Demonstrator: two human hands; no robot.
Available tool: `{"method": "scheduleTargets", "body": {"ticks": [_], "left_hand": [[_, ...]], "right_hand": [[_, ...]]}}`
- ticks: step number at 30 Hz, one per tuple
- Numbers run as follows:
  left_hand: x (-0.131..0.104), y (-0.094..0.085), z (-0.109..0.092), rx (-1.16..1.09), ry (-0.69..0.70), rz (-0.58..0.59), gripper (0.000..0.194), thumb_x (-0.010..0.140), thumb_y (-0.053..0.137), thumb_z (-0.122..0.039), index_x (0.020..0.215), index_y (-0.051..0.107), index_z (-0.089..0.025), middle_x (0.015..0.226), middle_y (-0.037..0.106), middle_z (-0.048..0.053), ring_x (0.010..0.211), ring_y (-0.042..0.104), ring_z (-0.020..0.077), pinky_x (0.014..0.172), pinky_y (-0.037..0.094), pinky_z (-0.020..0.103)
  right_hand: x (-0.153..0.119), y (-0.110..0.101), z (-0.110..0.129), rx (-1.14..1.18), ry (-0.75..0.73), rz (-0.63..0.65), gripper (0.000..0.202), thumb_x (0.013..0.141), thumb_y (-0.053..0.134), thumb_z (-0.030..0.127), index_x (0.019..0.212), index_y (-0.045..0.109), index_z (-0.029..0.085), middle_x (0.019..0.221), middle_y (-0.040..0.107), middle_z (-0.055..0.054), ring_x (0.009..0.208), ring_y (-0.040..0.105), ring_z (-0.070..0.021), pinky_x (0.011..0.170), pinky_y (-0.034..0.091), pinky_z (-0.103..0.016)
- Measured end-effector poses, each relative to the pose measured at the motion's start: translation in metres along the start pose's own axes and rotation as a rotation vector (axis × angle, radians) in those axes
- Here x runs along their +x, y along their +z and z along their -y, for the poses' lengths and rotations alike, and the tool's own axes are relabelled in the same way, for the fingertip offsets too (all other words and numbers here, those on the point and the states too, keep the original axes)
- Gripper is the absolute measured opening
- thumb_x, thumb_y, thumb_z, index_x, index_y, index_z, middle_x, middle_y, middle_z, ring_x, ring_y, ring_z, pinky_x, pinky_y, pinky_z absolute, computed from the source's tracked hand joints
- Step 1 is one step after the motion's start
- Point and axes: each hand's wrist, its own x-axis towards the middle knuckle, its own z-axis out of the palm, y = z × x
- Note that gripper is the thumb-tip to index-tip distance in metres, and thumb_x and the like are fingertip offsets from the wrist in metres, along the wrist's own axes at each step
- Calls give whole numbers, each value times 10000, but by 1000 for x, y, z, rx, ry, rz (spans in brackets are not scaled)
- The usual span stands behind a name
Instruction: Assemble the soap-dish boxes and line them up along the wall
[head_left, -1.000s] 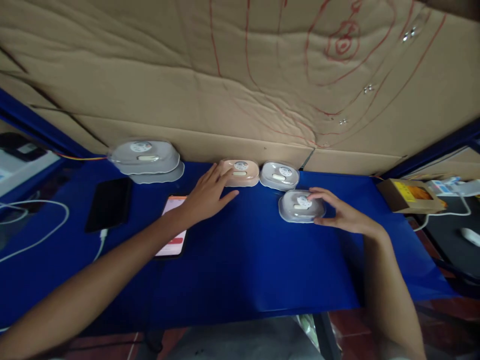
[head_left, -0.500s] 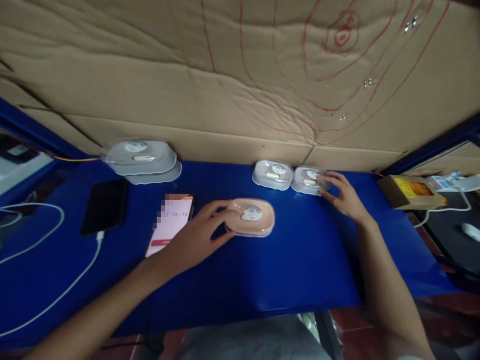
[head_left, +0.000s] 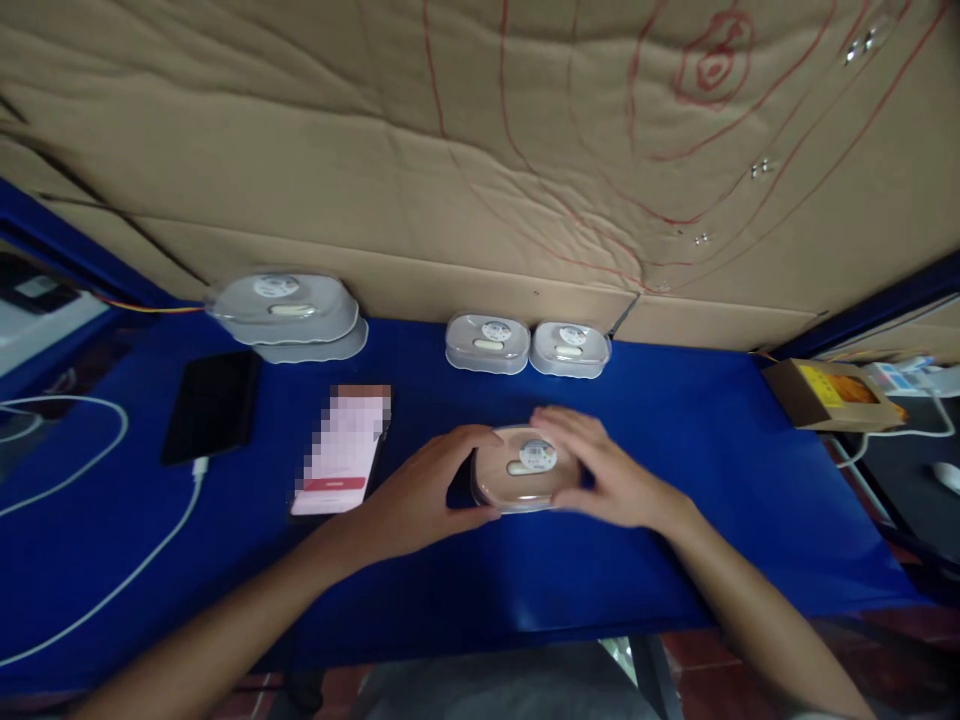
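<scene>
A pink oval lidded container [head_left: 502, 487] with a clear top and a round white label lies on the blue table. My left hand [head_left: 442, 485] grips its left end, thumb at the near edge and fingers at the far edge. On the right end, my right hand [head_left: 600, 470] holds it the same way, covering that corner. Behind it, two grey lidded containers [head_left: 487, 350] stand side by side near the cardboard wall, untouched by either hand.
Two more grey containers [head_left: 292, 315] are stacked at the back left. A lit phone [head_left: 341, 450] lies left of my left hand, with a dark tablet [head_left: 211, 405] and white cable [head_left: 180, 530] beyond it. An open cardboard box [head_left: 829, 395] stands at the right edge.
My right hand has left the right-hand grey container and come to the pink one. Both grey containers stand further left along the wall. The pink container is slightly nearer me.
</scene>
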Motion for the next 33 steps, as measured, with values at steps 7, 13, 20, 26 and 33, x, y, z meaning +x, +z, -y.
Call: {"method": "scheduleTargets", "body": {"ticks": [7,13,20,26,33], "left_hand": [[-3,9,2,-304,-60,-88,1017,872,893,-489,1655,255,-372,1710,432,140,1525,511,362,1261,426,557],[-8,15,-2,-415,-36,-94,1022,910,861,-426,1682,190,-437,1731,389,116,1571,456,355,1269,429,543],[-4,18,8,-339,-101,-71,847,1009,727,-418,1685,226,-329,1462,631,140,1366,644,311,1184,506,551],[1,15,10,-132,-57,-134,566,1045,636,-355,1585,483,-289,1419,674,121,1204,699,274,1067,579,474],[1,2,0,10,-125,-194,307,1086,519,-361,1285,719,-240,1218,757,98,1188,718,302,1088,540,477]], "right_hand": [[-2,19,16,130,58,-73,783,1050,651,555,1704,307,297,1728,403,-179,1619,388,-348,1274,431,-577],[-3,23,18,208,82,-80,735,1093,578,506,1725,257,313,1751,362,-159,1644,340,-341,1307,379,-580],[-6,23,12,211,91,74,746,1115,542,481,1748,174,336,1798,263,-132,1686,235,-309,1333,337,-560],[-5,36,-11,-107,181,-64,750,1081,606,497,1726,251,358,1783,299,-146,1670,251,-390,1308,307,-684],[-2,29,9,-201,-19,-92,628,1100,557,521,1665,400,295,1687,463,-179,1599,401,-379,1250,388,-651]]}}
